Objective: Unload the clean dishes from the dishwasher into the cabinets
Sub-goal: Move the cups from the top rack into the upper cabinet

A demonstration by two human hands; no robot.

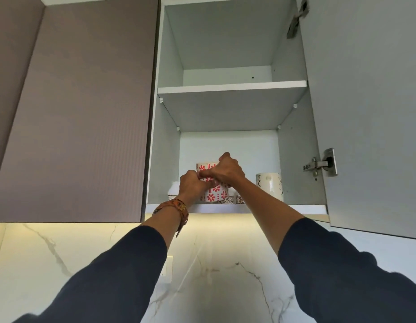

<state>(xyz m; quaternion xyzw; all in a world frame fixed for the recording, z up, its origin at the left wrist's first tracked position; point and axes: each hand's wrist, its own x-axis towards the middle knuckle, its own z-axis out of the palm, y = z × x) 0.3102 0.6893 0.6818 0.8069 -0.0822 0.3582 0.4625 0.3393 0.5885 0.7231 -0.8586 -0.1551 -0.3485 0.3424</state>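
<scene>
The right hand [228, 170] is clamped from above on the upper mug [203, 166], fingers curled over its rim. The left hand [193, 185], just below and to its left, is closed round the side of the lower mug [215, 194], about where the two red-flowered mugs meet; its fingertips are hidden behind the ware. The stack is stood on the bottom shelf [302, 209] of the open cabinet, near the front edge.

Several risks can be judged from this:

- The upper mug appears slightly offset from the lower one. If it is released before it is seated squarely, it could tip off.
- The stack is reached with arms stretched overhead, so fine control is reduced. A nudge toward the person could carry both mugs over the shelf edge.
- A cream mug [270, 184] stands to the right of the right hand, close by its forearm, and could be struck when that arm is lowered.
- A white item [174, 190], partly hidden just left of the left hand, and small patterned pieces [226, 201] below the right wrist could be knocked in the same way.
- Whether the mugs are wet cannot be told; if so, slipping would be likelier.
</scene>
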